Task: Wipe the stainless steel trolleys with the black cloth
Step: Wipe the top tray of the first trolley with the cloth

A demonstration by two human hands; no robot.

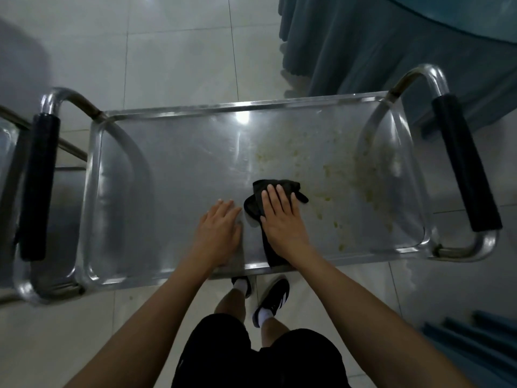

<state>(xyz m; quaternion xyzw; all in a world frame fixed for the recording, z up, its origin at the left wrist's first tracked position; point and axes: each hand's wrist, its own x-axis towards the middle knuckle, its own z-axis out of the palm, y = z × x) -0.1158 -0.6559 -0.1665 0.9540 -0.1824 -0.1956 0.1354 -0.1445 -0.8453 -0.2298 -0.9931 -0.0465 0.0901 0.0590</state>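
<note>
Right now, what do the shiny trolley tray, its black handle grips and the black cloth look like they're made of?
Shiny trolley tray: looks like polished stainless steel, judging by the mirror glare and fine scratches.
Black handle grips: matte, probably rubber or foam sleeves over chrome tubing; unclear which.
Black cloth: soft woven fabric, folding and creasing under the right hand.

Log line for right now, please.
right hand flat on black cloth | left hand braces trolley top | yellowish residue remains
</note>
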